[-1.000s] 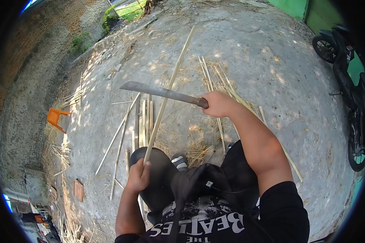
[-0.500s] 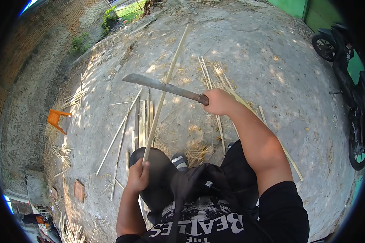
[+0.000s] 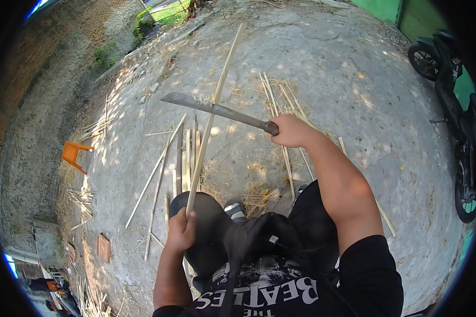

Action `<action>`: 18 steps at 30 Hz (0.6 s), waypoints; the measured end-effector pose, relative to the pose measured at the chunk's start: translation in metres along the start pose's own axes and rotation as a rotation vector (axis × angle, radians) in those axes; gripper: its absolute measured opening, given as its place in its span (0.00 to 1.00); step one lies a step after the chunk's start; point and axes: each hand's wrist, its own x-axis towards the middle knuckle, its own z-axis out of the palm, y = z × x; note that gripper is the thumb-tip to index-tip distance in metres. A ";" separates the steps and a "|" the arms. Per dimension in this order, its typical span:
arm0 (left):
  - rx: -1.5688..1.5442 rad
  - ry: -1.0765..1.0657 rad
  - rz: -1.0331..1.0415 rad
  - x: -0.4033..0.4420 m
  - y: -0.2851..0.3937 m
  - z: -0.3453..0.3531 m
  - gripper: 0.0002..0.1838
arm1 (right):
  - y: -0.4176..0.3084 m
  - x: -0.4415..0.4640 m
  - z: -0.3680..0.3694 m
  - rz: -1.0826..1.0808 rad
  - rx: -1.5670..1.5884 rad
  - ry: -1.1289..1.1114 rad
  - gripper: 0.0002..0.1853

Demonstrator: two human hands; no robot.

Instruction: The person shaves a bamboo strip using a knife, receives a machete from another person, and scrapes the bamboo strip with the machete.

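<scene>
My left hand [image 3: 182, 231] is closed around the lower end of a long pale bamboo strip [image 3: 206, 138], beside my left knee. The strip slants up and away, its far end raised in front of me. In my right hand [image 3: 291, 131] is the dark handle of a machete [image 3: 232, 114]. Its long blade points left and crosses the strip at the upper middle part, touching or very close to it. Beneath the strip, several more bamboo strips [image 3: 179, 153] lie on the ground by my left leg.
Further bamboo strips [image 3: 286, 168] lie on the concrete ground [image 3: 349, 79] ahead of my right leg, with shavings [image 3: 256, 198] between my feet. An orange plastic stool [image 3: 75, 154] and a brick [image 3: 103, 248] are at left. A motorcycle [image 3: 454, 100] stands at right, a wall [image 3: 47, 100] at left.
The machete has shifted slightly toward the right, with my right hand moving the same way. The strip's far end has tipped a little up and left. My left hand keeps its hold.
</scene>
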 end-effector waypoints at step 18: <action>0.007 -0.029 0.006 0.004 0.001 -0.001 0.18 | -0.022 -0.013 0.010 -0.014 -0.175 0.089 0.09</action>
